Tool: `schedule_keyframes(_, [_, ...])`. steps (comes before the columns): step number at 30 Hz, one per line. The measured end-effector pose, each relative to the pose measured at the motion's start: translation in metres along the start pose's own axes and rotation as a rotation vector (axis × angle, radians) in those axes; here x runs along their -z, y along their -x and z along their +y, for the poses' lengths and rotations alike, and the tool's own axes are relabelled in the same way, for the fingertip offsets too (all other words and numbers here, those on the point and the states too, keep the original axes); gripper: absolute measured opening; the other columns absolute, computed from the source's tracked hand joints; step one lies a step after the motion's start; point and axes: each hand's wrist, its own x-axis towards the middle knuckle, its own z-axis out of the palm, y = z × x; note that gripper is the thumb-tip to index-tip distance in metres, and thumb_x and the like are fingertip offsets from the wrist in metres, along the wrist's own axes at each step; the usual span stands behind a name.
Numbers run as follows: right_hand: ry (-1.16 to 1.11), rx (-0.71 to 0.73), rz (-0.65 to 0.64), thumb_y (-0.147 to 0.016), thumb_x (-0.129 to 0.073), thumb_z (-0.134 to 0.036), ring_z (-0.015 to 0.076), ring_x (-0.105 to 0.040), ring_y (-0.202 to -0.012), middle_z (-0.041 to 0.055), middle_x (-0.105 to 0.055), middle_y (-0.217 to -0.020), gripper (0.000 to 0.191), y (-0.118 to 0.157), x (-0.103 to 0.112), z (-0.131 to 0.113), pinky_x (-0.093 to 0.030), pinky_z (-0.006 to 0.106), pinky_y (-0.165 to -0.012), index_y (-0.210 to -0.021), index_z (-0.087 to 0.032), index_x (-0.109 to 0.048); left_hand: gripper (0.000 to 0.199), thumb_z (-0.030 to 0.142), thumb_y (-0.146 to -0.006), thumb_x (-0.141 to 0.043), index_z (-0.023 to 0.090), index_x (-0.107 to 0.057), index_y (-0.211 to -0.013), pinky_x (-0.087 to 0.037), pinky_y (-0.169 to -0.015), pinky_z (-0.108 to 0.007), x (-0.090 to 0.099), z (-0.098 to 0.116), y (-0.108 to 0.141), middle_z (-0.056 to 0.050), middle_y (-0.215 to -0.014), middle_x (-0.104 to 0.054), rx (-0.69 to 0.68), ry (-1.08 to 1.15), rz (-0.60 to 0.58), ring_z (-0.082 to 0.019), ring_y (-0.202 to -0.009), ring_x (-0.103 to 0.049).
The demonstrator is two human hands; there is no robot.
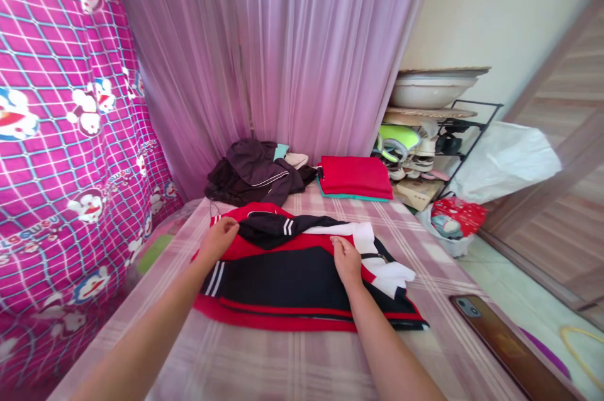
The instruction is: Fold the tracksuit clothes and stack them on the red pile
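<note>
A red, black and white jacket lies partly folded across the plaid bed or table cover, its white collar part toward the right. My left hand pinches the black fabric with white stripes at the jacket's far left side. My right hand is closed on the red and white fabric near the collar, thumb on top. Between the two hands stretches a black section with two white stripes, slightly raised. The undersides of my fingers are hidden.
Behind the jacket sits a heap of dark clothes. To its right is a folded red stack with teal beneath. A phone lies at the right edge. A shoe rack and white bag stand beyond.
</note>
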Motion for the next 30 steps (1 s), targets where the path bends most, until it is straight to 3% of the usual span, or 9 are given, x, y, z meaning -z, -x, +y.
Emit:
schedule_keyframes(4, [0.13, -0.005, -0.028, -0.089, -0.04, -0.041, 0.0258, -0.068, -0.103, 0.0104, -0.076, -0.106, 0.043, -0.002, 0.001, -0.001, -0.049, 0.037, -0.095, -0.101, -0.02, -0.076, 0.032, 0.04, -0.083, -0.051, 0.021, -0.067, -0.103, -0.052, -0.081, -0.034, 0.01, -0.023, 0.034, -0.005, -0.096, -0.075, -0.061, -0.184, -0.111, -0.023, -0.088, -0.069])
schedule_keyframes(8, [0.226, 0.051, -0.043, -0.09, -0.041, -0.037, 0.0242, -0.069, -0.101, 0.0068, -0.076, -0.106, 0.038, 0.002, 0.003, -0.008, -0.05, 0.036, -0.093, -0.101, -0.025, -0.076, 0.045, 0.035, -0.084, -0.058, 0.021, -0.06, -0.127, -0.044, -0.104, -0.04, 0.0, 0.003, 0.039, -0.011, -0.133, -0.063, -0.368, -0.307, -0.147, -0.027, -0.121, -0.059])
schedule_keyframes(10, [0.256, 0.105, -0.053, -0.09, -0.043, -0.035, 0.0237, -0.069, -0.1, 0.0063, -0.076, -0.106, 0.036, 0.008, 0.005, -0.015, -0.051, 0.035, -0.092, -0.1, -0.025, -0.076, 0.049, 0.031, -0.08, -0.064, 0.024, -0.06, -0.129, -0.042, -0.107, -0.042, -0.012, 0.023, 0.036, -0.01, -0.14, -0.058, -0.441, -0.373, -0.217, -0.029, -0.127, -0.054])
schedule_keyframes(13, [0.283, 0.211, -0.09, -0.089, -0.045, -0.03, 0.0218, -0.069, -0.098, 0.0054, -0.076, -0.106, 0.032, 0.02, 0.012, -0.026, -0.052, 0.033, -0.091, -0.099, -0.025, -0.075, 0.032, 0.025, -0.078, -0.065, 0.025, -0.069, -0.11, -0.046, -0.1, -0.041, -0.026, 0.044, 0.028, -0.009, -0.123, -0.069, -0.344, -0.406, -0.265, -0.028, -0.116, -0.062])
schedule_keyframes(17, [0.263, 0.318, -0.11, -0.088, -0.045, -0.027, 0.0201, -0.069, -0.1, 0.0051, -0.076, -0.105, 0.032, 0.03, 0.025, -0.033, -0.052, 0.032, -0.093, -0.098, -0.024, -0.075, 0.031, 0.028, -0.093, -0.042, 0.021, -0.065, -0.113, -0.051, -0.091, -0.038, -0.017, 0.052, 0.013, -0.011, -0.109, -0.073, -0.201, -0.353, -0.129, -0.026, -0.105, -0.067])
schedule_keyframes(19, [0.25, 0.324, -0.102, -0.088, -0.044, -0.027, 0.0209, -0.069, -0.1, 0.0058, -0.076, -0.104, 0.032, 0.032, 0.031, -0.034, -0.052, 0.033, -0.093, -0.097, -0.024, -0.075, 0.035, 0.028, -0.094, -0.036, 0.019, -0.06, -0.118, -0.051, -0.09, -0.036, -0.004, 0.047, 0.012, -0.01, -0.114, -0.072, -0.137, -0.293, -0.041, -0.024, -0.106, -0.067])
schedule_keyframes(22, [0.233, 0.314, -0.111, -0.088, -0.044, -0.028, 0.0218, -0.069, -0.1, 0.0061, -0.076, -0.104, 0.032, 0.034, 0.035, -0.035, -0.052, 0.035, -0.094, -0.097, -0.023, -0.075, 0.031, 0.028, -0.086, -0.046, 0.02, -0.061, -0.111, -0.053, -0.087, -0.033, 0.013, 0.028, 0.028, -0.006, -0.109, -0.073, -0.095, -0.078, 0.009, -0.021, -0.101, -0.068])
schedule_keyframes(27, [0.231, 0.277, -0.186, -0.088, -0.045, -0.026, 0.0215, -0.069, -0.103, 0.004, -0.076, -0.107, 0.031, 0.042, 0.022, -0.048, -0.051, 0.035, -0.096, -0.1, -0.025, -0.074, 0.028, 0.042, -0.081, -0.05, 0.022, -0.062, -0.097, -0.055, -0.072, -0.032, 0.024, -0.018, 0.076, -0.002, -0.085, -0.074, -0.022, 0.14, -0.21, -0.02, -0.077, -0.07])
schedule_keyframes(30, [0.24, 0.302, -0.261, -0.09, -0.046, -0.027, 0.0209, -0.068, -0.106, 0.0045, -0.075, -0.111, 0.032, 0.05, 0.007, -0.062, -0.05, 0.033, -0.097, -0.107, -0.026, -0.073, 0.037, 0.049, -0.081, -0.051, 0.021, -0.064, -0.101, -0.055, -0.079, -0.035, 0.025, -0.029, 0.09, -0.006, -0.095, -0.075, -0.055, 0.065, -0.189, -0.022, -0.085, -0.071])
